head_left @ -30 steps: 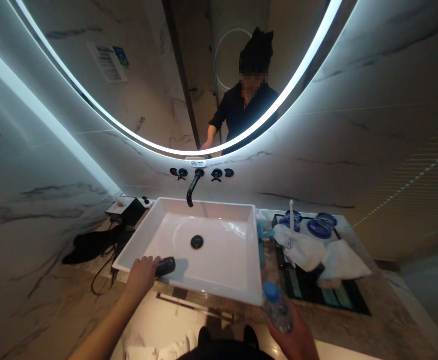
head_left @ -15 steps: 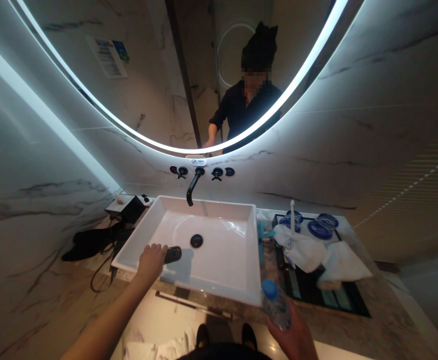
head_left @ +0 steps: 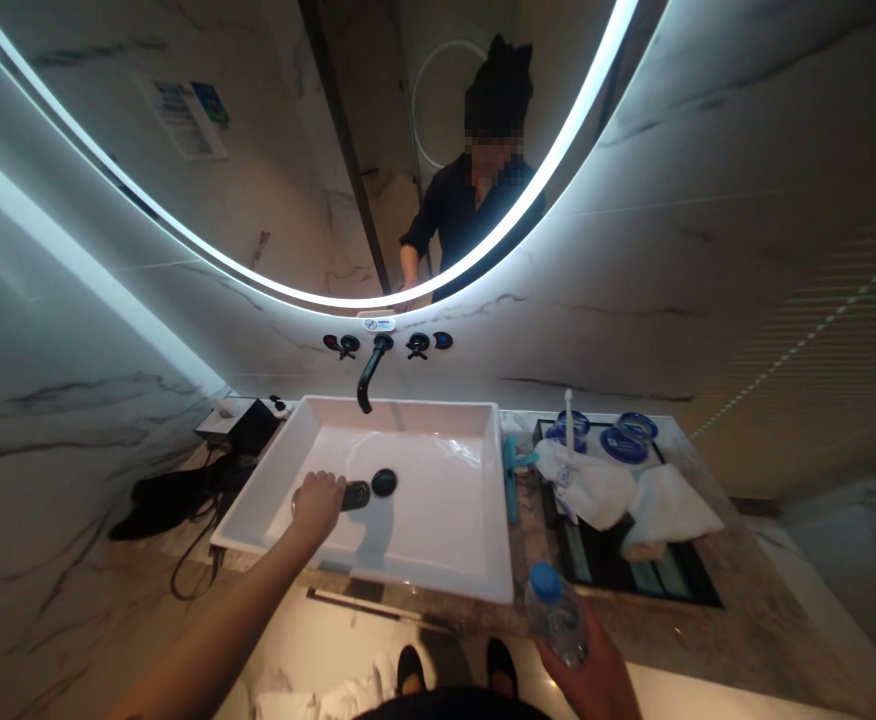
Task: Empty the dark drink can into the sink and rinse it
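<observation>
My left hand (head_left: 316, 503) reaches over the white rectangular sink (head_left: 438, 575) and grips a small dark object (head_left: 355, 494), held just left of the black drain plug (head_left: 384, 482). What the dark object is I cannot tell. My right hand (head_left: 592, 675) is low at the counter's front edge and holds a clear plastic bottle with a blue cap (head_left: 554, 612) upright. A black wall faucet (head_left: 369, 369) hangs over the back of the basin.
A black tray (head_left: 674, 585) on the right counter carries white towels (head_left: 633, 495), blue-lidded cups (head_left: 623, 443) and a white toothbrush (head_left: 568, 413). A teal item (head_left: 511, 468) stands beside the sink. Left of the basin lie a black box (head_left: 247, 425) and dark cables (head_left: 175, 495). A lit oval mirror (head_left: 318, 150) reflects me.
My left hand has carried the dark object from the sink's front-left rim farther in toward the drain. The right hand with the bottle has stayed roughly in place.
</observation>
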Demonstrator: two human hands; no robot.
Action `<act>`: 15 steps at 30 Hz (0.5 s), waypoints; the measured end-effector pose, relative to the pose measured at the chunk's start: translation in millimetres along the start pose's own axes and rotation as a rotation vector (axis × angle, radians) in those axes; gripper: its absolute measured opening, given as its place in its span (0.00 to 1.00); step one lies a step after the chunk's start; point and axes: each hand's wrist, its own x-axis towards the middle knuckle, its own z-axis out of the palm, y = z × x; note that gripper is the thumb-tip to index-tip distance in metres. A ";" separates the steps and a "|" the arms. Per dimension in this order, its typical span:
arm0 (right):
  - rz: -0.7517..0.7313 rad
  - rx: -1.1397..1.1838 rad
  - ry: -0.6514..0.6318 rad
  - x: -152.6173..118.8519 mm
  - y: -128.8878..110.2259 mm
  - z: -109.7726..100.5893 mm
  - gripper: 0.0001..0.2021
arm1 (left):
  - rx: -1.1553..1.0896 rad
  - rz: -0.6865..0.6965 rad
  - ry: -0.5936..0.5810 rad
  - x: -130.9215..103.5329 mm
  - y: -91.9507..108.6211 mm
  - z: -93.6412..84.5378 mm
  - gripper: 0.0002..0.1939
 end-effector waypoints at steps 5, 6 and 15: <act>-0.002 0.000 0.003 2.0 -4.1 -2.3 0.29 | 0.009 0.015 0.008 4.0 3.2 -4.8 0.21; -0.012 0.002 0.007 2.2 -6.2 -2.4 0.29 | 0.007 0.018 0.008 5.0 3.5 -5.0 0.21; -0.015 -0.037 0.017 1.6 -12.2 0.6 0.31 | -0.024 0.029 0.005 9.0 5.9 -9.6 0.20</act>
